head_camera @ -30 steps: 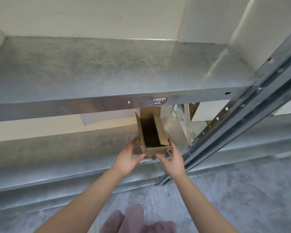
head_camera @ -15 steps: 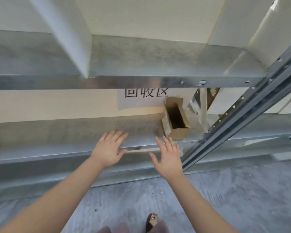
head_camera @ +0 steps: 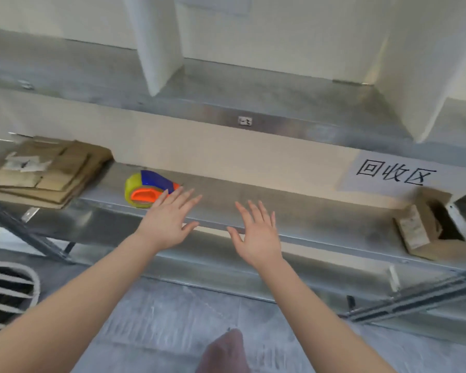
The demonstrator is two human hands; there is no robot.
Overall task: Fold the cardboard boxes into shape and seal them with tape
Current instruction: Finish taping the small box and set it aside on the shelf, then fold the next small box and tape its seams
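A folded brown cardboard box (head_camera: 428,232) with its top flaps open stands on the metal shelf (head_camera: 267,200) at the far right. A stack of flat cardboard blanks (head_camera: 46,170) lies on the same shelf at the far left. Beside the stack sits a tape dispenser (head_camera: 147,189), yellow, blue and orange. My left hand (head_camera: 170,219) hovers with fingers spread, its fingertips just right of the dispenser. My right hand (head_camera: 256,235) is spread flat over the shelf's front edge. Both hands hold nothing.
A white paper sign with black characters (head_camera: 393,173) hangs on the wall above the box. Another metal shelf (head_camera: 226,103) runs overhead with white upright panels (head_camera: 159,41). A white slatted object (head_camera: 8,294) stands on the grey floor at lower left.
Both hands let go of the box, which stays on the shelf at the right. My view and hands have swung left, bringing the tape dispenser and flat cardboard stack into view.
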